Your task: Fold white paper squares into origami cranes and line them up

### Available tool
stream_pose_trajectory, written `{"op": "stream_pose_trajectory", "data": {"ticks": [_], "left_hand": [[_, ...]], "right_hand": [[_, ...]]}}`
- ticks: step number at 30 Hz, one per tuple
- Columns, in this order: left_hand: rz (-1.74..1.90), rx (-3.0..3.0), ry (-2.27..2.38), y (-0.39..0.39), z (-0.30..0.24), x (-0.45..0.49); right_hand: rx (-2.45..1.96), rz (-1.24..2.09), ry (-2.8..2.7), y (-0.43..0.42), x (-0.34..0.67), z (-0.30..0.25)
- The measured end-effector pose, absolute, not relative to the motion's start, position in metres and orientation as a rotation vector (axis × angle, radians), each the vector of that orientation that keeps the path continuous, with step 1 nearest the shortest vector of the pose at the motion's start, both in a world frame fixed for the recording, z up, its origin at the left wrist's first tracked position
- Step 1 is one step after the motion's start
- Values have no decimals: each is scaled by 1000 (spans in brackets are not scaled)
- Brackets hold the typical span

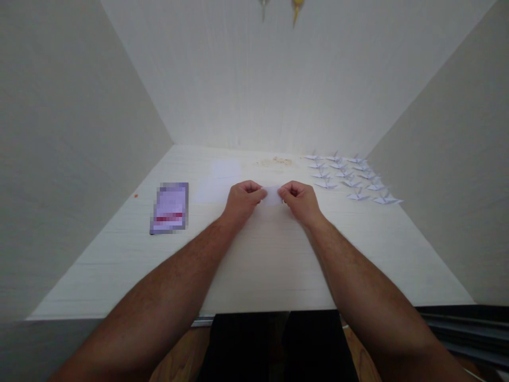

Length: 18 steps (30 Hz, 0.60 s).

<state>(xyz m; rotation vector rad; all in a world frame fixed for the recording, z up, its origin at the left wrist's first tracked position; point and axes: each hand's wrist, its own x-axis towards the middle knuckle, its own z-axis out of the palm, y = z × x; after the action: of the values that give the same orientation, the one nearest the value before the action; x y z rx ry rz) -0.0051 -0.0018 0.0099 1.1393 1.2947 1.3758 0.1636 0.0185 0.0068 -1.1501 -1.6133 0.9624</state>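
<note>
Head view showed the left hand (247, 197) and the right hand (297, 198) a little apart over the middle of the table (270, 260), each pinching one side of a small piece of white paper (272, 196) between thumb and fingers. The paper spanned the gap between them. Just beyond the left hand, white sheets (221, 178) lay flat; farther left was a pixelated purple rectangle (170, 206), its face unreadable. Folded paper cranes (345, 174) stood in rows toward the table's far right corner.
</note>
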Motion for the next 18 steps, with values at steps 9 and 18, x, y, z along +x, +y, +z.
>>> {"op": "stream_pose_trajectory", "data": {"ticks": [9,18], "left_hand": [[1456,1126,1302,1,6,-3],[1518,1098,1163,4,1,-3]], "right_hand": [[-1242,753,-1803,21,165,4],[-1239,709,-1725,17,161,6]]}}
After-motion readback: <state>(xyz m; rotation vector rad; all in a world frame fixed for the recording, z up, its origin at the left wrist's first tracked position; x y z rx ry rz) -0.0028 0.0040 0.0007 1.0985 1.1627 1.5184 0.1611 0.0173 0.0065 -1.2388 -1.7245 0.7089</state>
